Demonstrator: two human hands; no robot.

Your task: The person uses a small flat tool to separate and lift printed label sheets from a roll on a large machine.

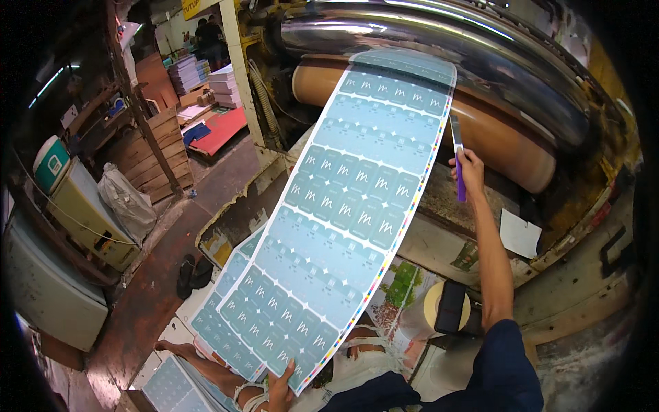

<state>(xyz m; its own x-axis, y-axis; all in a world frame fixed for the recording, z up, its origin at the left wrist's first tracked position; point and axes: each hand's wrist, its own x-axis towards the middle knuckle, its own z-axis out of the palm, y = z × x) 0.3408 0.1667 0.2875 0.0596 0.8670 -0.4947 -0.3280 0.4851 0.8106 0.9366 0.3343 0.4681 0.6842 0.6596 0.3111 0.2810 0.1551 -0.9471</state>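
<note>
A long printed sheet [329,237] in pale blue and teal hangs down toward me from the rollers, with a row of colour patches along its right edge. My left hand [280,390] is closed on the sheet's near end, thumb on top. On the sheet's right, my right hand [470,172] grips a knife [460,184] by its purple handle. Its blade points up toward the rollers, close beside the sheet's edge. At the far end the sheet lies against the brown roller [504,141], below a shiny steel roller [412,41].
Below my right arm, a black phone [451,307] rests on a pale roll [431,309]. More printed sheets [230,336] lie under the long one, and a stack [168,389] stands lower left. White paper [519,233] hangs at right. Dark footwear [194,276] lies on the floor.
</note>
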